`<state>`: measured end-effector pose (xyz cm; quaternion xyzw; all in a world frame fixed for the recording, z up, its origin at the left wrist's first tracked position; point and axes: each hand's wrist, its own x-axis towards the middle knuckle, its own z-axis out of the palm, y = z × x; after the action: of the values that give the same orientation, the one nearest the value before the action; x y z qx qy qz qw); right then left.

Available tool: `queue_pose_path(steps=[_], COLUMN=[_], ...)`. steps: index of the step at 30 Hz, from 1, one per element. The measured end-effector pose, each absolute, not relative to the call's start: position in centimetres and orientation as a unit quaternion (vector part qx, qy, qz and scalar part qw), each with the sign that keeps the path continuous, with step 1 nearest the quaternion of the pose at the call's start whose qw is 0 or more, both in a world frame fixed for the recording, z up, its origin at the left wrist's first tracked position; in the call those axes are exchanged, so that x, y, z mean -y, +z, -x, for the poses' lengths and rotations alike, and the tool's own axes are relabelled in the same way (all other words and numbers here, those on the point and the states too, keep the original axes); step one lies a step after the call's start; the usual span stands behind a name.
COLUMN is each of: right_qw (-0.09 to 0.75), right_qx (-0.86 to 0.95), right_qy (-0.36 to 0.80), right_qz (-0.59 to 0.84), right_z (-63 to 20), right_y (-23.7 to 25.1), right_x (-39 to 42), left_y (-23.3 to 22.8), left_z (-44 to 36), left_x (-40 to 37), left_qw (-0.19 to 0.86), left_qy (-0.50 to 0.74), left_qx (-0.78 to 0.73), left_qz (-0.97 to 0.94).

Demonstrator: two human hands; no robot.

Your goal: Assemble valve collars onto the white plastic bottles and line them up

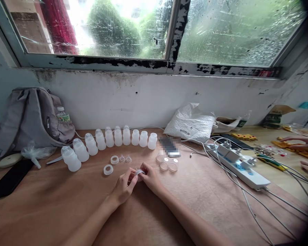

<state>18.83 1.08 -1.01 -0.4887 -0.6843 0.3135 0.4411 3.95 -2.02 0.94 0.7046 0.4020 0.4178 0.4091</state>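
Observation:
My left hand [124,186] and my right hand [151,177] meet over the middle of the table, fingers closed around a white bottle collar ring [139,172]. A thin translucent tip shows above it, perhaps a nipple; the fingers hide most of it. Just left of my hands lie a white collar ring [108,169], another collar ring [114,159] and two clear silicone nipples [128,159]. To the right are several clear round caps [164,166] and small white discs [175,160]. Behind, frosted baby bottles [109,137] stand in an arc; three at its right end, including one bottle [152,141], have bare necks.
A grey backpack [33,116] and a black flat object [10,179] are at left. A blurred phone [169,147], silvery mailer bag [191,123] and power strip [241,171] with trailing cables occupy the right. Another person's hands [303,143] show at the far right.

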Motion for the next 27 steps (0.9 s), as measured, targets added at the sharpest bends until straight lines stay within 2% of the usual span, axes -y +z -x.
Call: queue_pose_path(steps=[4,7,11,15,19,21,24,27], right_qw=[0.460,0.453,0.413,0.318,0.332,0.301,0.265,0.266], right_qx=[0.678,0.696,0.737,0.813,0.773,0.750,0.739,0.745], right_qy=[0.296,0.269,0.250,0.265,0.121,0.076,0.046,0.031], right_qz=[0.491,0.487,0.473,0.410,0.528,0.584,0.618,0.610], right_z=[-18.7,-18.4,-17.9,-17.5,-17.2,-16.9,-16.5,-16.2], right_y=[-1.0,-1.0,-0.3,1.4,3.3,4.2,5.1,5.7], right_x=[-1.1,-1.1,-1.8,-5.0,-9.9,-12.1,-14.0,-14.0], left_y=[0.3,0.1,0.1,-0.2,-0.8,-1.0,-0.9,-0.6], left_z=[-4.4,-4.3,-3.9,-3.1,-2.2,-1.9,-1.7,-1.5], left_x=[1.1,0.5,0.1,-0.7,-1.7,-2.0,-1.9,-1.7], left_qw=[0.511,0.552,0.535,0.491,0.461,0.465,0.475,0.485], left_qy=[0.480,0.478,0.513,0.596,0.632,0.635,0.634,0.635], left_qx=[-0.435,-0.431,-0.433,-0.455,-0.478,-0.479,-0.476,-0.468], left_qz=[-0.565,-0.530,-0.514,-0.444,-0.400,-0.389,-0.381,-0.376])
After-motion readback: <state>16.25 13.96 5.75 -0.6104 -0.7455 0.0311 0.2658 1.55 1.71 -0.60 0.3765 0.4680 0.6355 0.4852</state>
